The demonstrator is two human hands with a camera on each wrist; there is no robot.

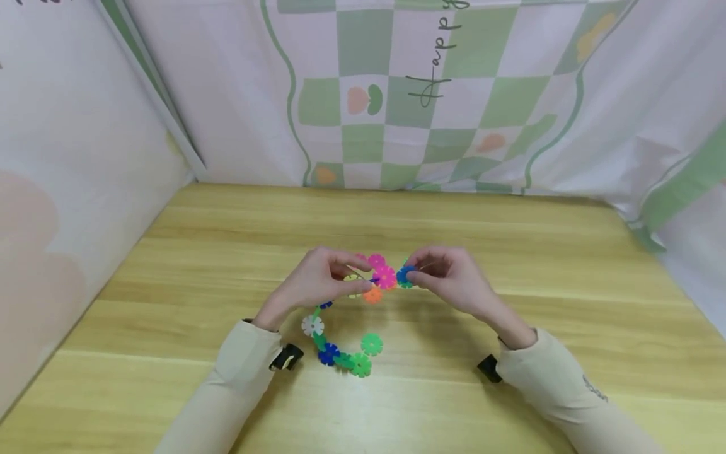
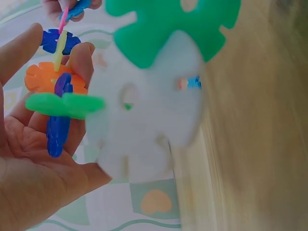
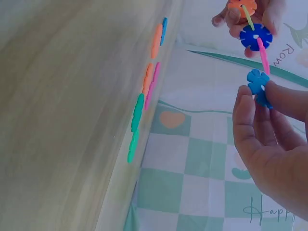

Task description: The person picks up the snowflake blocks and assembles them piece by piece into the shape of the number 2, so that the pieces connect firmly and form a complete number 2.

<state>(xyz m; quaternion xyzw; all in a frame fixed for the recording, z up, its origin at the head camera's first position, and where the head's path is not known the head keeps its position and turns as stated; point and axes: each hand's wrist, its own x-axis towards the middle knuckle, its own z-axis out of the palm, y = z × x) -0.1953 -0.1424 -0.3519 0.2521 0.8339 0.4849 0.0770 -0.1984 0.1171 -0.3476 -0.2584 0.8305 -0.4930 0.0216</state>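
Light-blue disc [image 3: 256,86] between pinching fingers [image 3: 244,108] of right hand [image 1: 456,279]; left hand [image 1: 314,277] pinches linked dark-blue disc [image 3: 248,40].

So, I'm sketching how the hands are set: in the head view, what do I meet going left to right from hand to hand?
Left hand → front pink disc → blue disc → right hand.

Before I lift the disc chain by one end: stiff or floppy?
The disc chain is probably light: its pieces look thin. Likely it flexes, perhaps separates, at the joints, where pieces meet only near their edges.
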